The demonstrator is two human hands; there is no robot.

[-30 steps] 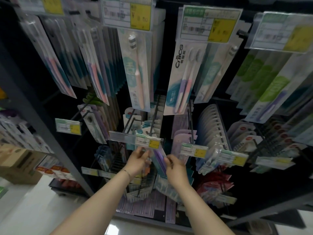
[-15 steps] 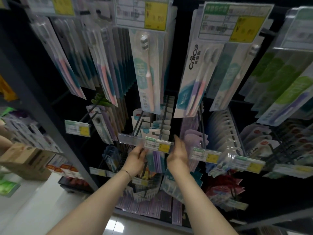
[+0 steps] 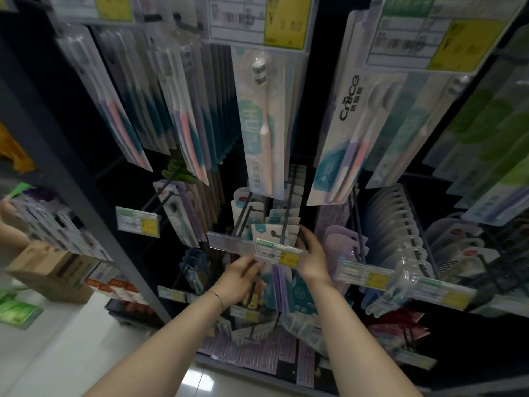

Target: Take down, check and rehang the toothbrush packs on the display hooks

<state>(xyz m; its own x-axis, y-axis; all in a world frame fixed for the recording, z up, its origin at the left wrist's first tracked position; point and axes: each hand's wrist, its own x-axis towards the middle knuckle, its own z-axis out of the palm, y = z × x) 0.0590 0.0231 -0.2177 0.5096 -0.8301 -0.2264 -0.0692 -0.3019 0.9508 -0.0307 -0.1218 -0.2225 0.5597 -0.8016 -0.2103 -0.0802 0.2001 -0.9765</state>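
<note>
The left grip [image 3: 243, 272], a bare hand with a thin bracelet at the wrist, is curled under the tag [image 3: 276, 255] and appears to clasp the body of the front pack [image 3: 267, 232]; the tag hides the fingertips. The right grip [image 3: 313, 255] is released. Its fingers are straight and lie against the right edge of the pack headers, just beside the tag.

The pack hangs at the front of the hook [image 3: 287, 204], with its header above the tag and its body below. More packs are stacked behind it along the same wire.

The step in hand looks like seating or freeing this front pack at the hook's tip. To do it well, the left grip should carry the weight low and hold the pack square, so the header hole stays in line with the wire. The right fingers should steady the header and hold the rear packs back so they cannot slide forward with it. The tag crowds the tip, so the header ought to pass behind it, not be forced against it.

Farther up, the upper packs [image 3: 259, 124] hang close overhead, so any lift should stay small.
</note>
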